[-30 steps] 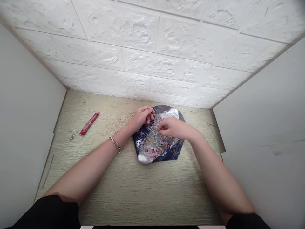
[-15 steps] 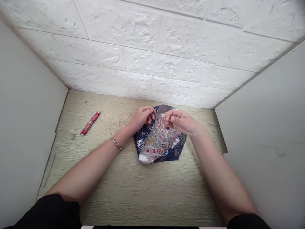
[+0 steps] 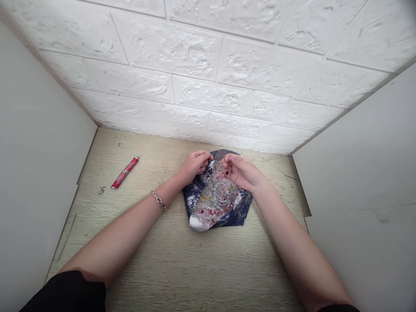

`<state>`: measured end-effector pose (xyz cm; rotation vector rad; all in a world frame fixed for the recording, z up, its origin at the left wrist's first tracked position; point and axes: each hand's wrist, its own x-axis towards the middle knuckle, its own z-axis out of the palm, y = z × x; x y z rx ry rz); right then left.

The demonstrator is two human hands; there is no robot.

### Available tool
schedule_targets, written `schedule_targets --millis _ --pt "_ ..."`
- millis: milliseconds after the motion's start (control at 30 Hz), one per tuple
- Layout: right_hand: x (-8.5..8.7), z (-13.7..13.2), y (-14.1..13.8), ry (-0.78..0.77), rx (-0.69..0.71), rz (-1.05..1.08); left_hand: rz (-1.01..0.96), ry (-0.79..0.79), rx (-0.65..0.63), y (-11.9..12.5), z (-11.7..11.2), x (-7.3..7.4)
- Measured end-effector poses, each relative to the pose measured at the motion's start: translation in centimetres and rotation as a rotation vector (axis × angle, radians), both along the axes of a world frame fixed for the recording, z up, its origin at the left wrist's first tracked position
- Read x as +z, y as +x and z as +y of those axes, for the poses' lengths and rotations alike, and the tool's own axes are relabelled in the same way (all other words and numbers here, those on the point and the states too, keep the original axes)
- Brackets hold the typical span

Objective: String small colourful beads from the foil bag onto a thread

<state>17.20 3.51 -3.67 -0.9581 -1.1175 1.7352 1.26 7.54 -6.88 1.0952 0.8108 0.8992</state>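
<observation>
A clear bag of small multicoloured beads lies over a shiny dark blue patterned sheet or pouch in the middle of the table. At its upper left edge, my left hand is closed in a pinch; what sits between the fingertips is too small to make out. My right hand hovers over the bag's upper right part, thumb and forefinger brought together, the other fingers curled. A purple spot shows at its fingertips and a black one lower down; I cannot tell whether these are beads or painted nails.
To the left lies a red tube-like packet. Small silvery bits rest near it. Fine dark thread or wire trails at the right. A white brick-pattern wall stands behind, with pale panels on both sides.
My right hand has turned slightly, and its fingers have shifted a little toward my left hand. My left fingers have closed more tightly. The view has tilted up slightly.
</observation>
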Motion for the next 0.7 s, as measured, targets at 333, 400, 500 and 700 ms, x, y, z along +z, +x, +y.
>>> schedule_targets --millis 333,400,500,700 --pt "-2.0 0.9 -1.1 0.407 -0.279 -0.482 -0.081 -0.107 -0.143 -0.6 -0.1 0.2" --pt "-2.0 0.7 -1.1 0.473 -0.306 -0.565 -0.101 -0.131 -0.17 -0.6 -0.1 0.2" --pt "-1.9 0.5 -1.1 0.573 -0.332 -0.675 -0.099 -0.13 -0.174 -0.6 -0.1 0.3" --pt "-1.3 0.0 -1.2 0.72 -0.365 -0.876 -0.042 -0.125 -0.164 -0.3 -0.2 0.5"
